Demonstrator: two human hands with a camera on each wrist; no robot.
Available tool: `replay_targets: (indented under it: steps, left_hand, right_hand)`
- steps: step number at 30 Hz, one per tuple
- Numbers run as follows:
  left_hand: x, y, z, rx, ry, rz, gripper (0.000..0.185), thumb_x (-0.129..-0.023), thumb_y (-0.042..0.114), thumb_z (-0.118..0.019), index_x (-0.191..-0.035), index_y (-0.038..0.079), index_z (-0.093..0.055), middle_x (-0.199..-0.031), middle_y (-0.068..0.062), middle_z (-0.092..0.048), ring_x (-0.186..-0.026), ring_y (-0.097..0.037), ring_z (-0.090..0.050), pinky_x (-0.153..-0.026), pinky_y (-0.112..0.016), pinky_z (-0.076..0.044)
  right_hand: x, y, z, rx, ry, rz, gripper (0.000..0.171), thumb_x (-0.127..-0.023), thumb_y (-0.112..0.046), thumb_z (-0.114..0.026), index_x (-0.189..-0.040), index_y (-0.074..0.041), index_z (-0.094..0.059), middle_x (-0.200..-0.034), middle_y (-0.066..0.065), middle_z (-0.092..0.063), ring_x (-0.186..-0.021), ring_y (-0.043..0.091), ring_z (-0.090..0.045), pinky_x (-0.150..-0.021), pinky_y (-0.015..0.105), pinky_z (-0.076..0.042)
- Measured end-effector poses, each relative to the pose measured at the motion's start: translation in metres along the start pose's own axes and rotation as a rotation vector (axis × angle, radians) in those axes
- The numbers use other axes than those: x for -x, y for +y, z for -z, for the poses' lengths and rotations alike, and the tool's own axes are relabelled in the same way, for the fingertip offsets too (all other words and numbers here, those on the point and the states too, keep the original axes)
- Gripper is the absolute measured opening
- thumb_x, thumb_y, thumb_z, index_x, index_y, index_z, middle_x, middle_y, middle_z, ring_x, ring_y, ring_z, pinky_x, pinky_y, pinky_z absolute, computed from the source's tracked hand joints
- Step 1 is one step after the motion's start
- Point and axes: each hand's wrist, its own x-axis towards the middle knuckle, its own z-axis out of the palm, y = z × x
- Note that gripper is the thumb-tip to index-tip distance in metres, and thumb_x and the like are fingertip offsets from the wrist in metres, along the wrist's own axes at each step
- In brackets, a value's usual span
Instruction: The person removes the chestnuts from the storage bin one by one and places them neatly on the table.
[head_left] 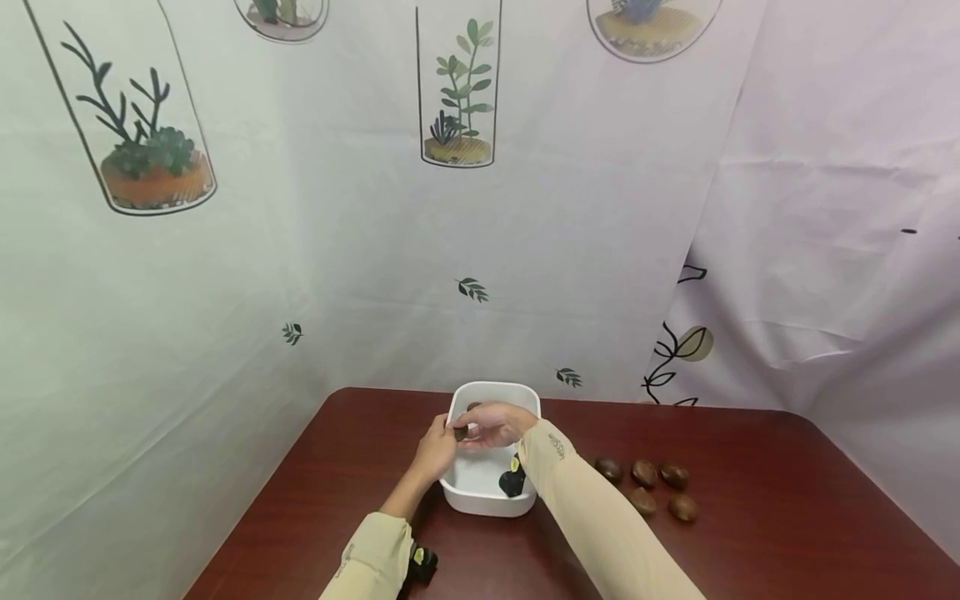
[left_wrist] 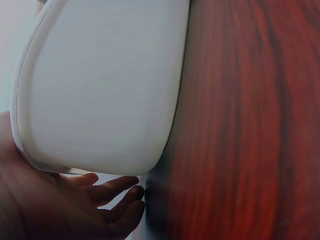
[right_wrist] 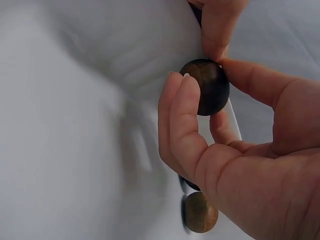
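Note:
My right hand (head_left: 501,423) reaches over the white container (head_left: 480,506) and pinches a dark brown chestnut (right_wrist: 209,86) between thumb and fingers. At the container's left rim is my left hand (head_left: 437,447); in the right wrist view one of its digits (right_wrist: 217,32) touches the top of that chestnut. The left wrist view shows the other fingers of this hand loosely extended outside the container wall (left_wrist: 100,95). Beneath my right hand lies a lighter brown chestnut (right_wrist: 202,212) in the container, with a darker one partly hidden beside it.
Several loose chestnuts (head_left: 643,473) lie on the dark red wooden table (head_left: 750,517), right of the container. A black wrist camera (head_left: 513,480) on the right wrist hangs over the container. Printed cloth (head_left: 375,250) hangs behind the table.

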Motion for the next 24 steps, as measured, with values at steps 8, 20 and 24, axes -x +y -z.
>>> replay_targets:
  steps: [8,20,24]
  left_hand:
    - [-0.0006,0.0,-0.0001,0.006,-0.003,0.01,0.04,-0.104,0.014,-0.035,-0.136,-0.006,-0.047,-0.134,-0.027,-0.055,-0.125,-0.045,-0.05,-0.1,-0.058,-0.04]
    - [-0.0001,-0.0012,-0.0002,-0.025,-0.005,-0.002,0.038,-0.104,0.013,-0.036,-0.136,-0.006,-0.047,-0.135,-0.027,-0.055,-0.124,-0.046,-0.051,-0.1,-0.058,-0.042]
    - [0.0006,0.0001,0.0002,-0.014,0.002,-0.003,0.038,-0.104,0.013,-0.036,-0.135,-0.005,-0.048,-0.134,-0.027,-0.056,-0.123,-0.045,-0.052,-0.099,-0.057,-0.043]
  right_hand:
    - [0.0009,-0.0009,0.0014,0.026,-0.004,0.019,0.009,-0.098,-0.007,-0.06,-0.09,-0.003,-0.063,-0.089,0.009,-0.059,-0.079,0.014,-0.06,-0.07,0.02,-0.054]
    - [0.0082,-0.0035,0.007,-0.013,0.019,0.033,0.005,-0.096,-0.001,-0.061,-0.096,0.003,-0.065,-0.091,0.011,-0.06,-0.068,0.01,-0.057,-0.072,0.021,-0.056]
    - [0.0098,-0.0062,0.0084,-0.022,0.008,0.039,0.005,-0.096,0.001,-0.059,-0.096,0.004,-0.063,-0.09,0.012,-0.062,-0.07,0.011,-0.059,-0.071,0.021,-0.056]
